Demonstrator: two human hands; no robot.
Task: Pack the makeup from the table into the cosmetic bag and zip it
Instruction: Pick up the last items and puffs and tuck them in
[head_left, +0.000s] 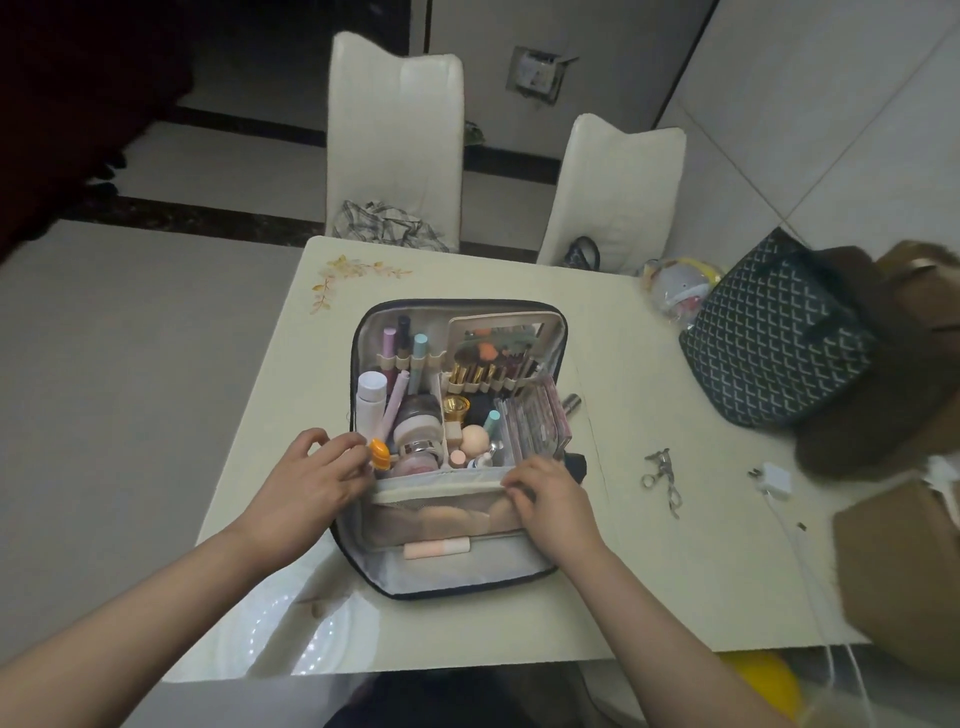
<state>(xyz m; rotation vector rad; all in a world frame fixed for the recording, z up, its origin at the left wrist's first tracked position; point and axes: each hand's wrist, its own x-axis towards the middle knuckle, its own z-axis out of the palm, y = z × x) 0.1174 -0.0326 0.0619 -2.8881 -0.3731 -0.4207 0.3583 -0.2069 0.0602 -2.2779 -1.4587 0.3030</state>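
Note:
The cosmetic bag (540, 564) lies open in the middle of the table (649, 571), packed with bottles, jars, brushes, a peach sponge (474, 439) and a clear palette case (535, 421). My left hand (311, 480) pinches a small orange item (380, 454) at the bag's left edge. My right hand (550, 501) grips the top edge of the near mesh pocket (441, 514) with curled fingers. A pink tube (436, 548) lies on the near flap. An eyelash curler (662, 480) and a small silver tube (570, 402) lie on the table right of the bag.
A dark patterned bag (769, 338) and brown items stand at the right. A white charger (774, 480) with its cable lies near the right edge. Two white chairs (395, 140) stand behind the table. A plush toy (675, 291) sits at the back right.

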